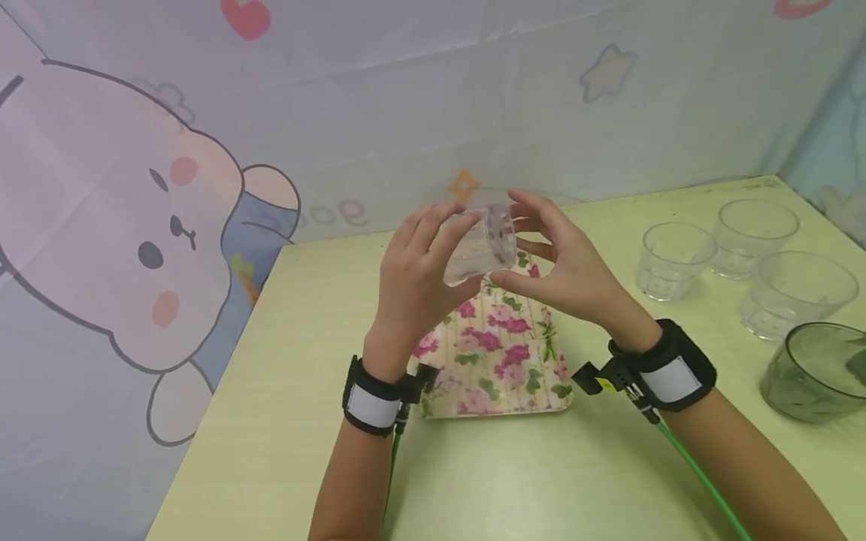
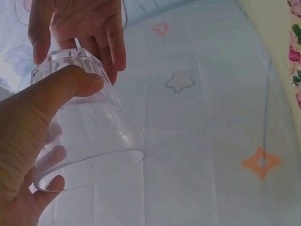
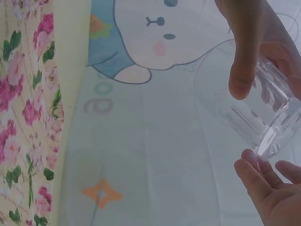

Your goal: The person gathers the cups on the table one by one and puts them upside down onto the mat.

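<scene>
A clear drinking glass is held in the air, lying on its side with its thick faceted base toward the right. My left hand grips it round the wall, thumb on one side and fingers on the other, as the left wrist view shows with the glass and its rim. Beside the base is my right hand, fingers spread and loosely bent; in the right wrist view its fingertips come right up to the base, perhaps touching it. Beneath both hands lies a flower-patterned tray.
At the table's right stand three clear glasses, one nearer, one behind and one to the right. A dark grey glass stands in front of them. A printed curtain hangs behind the pale table.
</scene>
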A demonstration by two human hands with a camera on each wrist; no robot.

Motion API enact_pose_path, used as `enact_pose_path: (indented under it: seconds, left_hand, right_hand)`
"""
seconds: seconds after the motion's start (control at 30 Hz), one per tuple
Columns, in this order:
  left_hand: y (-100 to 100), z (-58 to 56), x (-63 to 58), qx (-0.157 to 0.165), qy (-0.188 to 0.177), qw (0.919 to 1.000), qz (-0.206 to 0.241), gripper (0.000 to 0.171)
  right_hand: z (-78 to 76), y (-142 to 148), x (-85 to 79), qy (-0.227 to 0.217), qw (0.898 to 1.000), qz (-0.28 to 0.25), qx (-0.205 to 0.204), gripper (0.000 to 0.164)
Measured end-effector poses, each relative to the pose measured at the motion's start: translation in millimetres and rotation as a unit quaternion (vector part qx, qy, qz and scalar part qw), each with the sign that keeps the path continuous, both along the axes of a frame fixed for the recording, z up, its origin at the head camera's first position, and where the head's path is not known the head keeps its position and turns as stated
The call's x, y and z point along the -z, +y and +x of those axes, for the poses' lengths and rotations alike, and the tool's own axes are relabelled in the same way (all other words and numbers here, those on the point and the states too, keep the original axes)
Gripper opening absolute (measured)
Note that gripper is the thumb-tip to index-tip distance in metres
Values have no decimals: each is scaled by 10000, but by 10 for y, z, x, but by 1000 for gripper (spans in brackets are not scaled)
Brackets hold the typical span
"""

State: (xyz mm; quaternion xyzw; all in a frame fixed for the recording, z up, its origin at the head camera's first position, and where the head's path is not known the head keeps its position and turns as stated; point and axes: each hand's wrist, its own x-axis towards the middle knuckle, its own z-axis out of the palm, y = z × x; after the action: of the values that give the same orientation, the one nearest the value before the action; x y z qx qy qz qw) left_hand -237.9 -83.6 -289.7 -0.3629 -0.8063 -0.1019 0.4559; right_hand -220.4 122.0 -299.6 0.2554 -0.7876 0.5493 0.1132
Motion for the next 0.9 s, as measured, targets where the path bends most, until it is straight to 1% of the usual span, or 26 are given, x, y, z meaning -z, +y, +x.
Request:
enact_pose_path:
  seconds: [0.23,0.4,0.47,0.6,0.67,0.8,0.9]
  left_hand:
    - [-9,-34,14,369,-211,9979,488,67]
    - [-14,-65,49,647,-480,9926,909,68]
    - [-19,-76,66,828,-681,9880,1112,70]
    - [-22,-89,78,1263,-1092,9749,1474,74]
    - [-20,-91,77,1454,-1202,9691,1588,75]
    - [-5,-94,79,1749,-1309,9601,1746,77]
    - [17,-87,83,1994,-1454,9496,1934,79]
  right_hand:
    - [9,5,-1,274,9996,-115,-38,86]
    - [20,2,-2,512,9983,-274,-42,83]
    - [21,-4,-2,589,9974,-407,-69,83]
    - [20,-12,-6,783,9944,-696,-137,84]
    - [19,-14,-12,895,9926,-800,-160,85]
    - [22,-17,-29,1023,9902,-933,-168,84]
    - [32,-19,-37,1007,9902,-947,-179,83]
